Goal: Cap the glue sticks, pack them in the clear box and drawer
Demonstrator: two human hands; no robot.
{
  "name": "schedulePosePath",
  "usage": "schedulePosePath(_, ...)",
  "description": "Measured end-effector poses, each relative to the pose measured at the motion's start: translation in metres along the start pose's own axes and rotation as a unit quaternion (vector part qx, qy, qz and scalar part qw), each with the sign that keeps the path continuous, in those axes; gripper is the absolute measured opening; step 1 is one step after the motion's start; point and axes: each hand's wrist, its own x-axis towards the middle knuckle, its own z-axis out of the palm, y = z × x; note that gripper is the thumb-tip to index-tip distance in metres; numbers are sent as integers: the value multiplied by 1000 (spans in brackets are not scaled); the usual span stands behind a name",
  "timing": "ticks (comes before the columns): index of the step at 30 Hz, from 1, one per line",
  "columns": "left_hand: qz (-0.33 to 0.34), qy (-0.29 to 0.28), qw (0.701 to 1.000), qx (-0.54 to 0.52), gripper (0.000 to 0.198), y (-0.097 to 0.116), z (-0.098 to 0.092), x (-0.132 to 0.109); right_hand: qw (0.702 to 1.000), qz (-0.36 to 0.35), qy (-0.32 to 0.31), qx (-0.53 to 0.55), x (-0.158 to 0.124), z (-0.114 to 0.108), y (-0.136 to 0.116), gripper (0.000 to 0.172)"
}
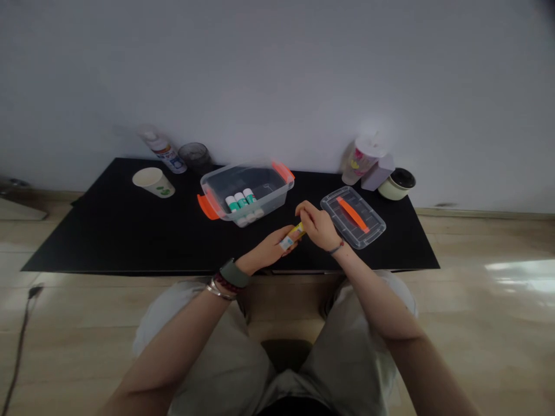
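Note:
My left hand [277, 245] is wrapped around the lower part of a yellow glue stick [297, 232] with a pale blue and white end. My right hand [316, 224] closes over the glue stick's upper end, hiding its tip. Just beyond my hands stands a clear plastic box [277, 202] with orange latches, its top uncovered. Inside lie three white-and-green glue sticks [241, 201], side by side toward its left end. Close to my right hand, the box's clear lid [372, 226] with an orange handle rests flat on the table.
The black table [130, 248] stands against a wall. On its left are a paper cup [151, 182], a spray can [167, 153] and a dark glass [195, 156]. At the back right are a clear tumbler [359, 160], a pale box [378, 172] and a cream jar [395, 186] with a black lid.

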Motion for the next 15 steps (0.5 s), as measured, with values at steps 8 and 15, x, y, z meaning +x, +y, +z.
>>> schedulePosePath(8,-30,87,963,252,26,-8,-4,0,994,106,-4,-31,2,18,12,15)
schedulePosePath(15,71,141,936,314,32,13,-10,-6,998,16,15,56,1,14,9,23)
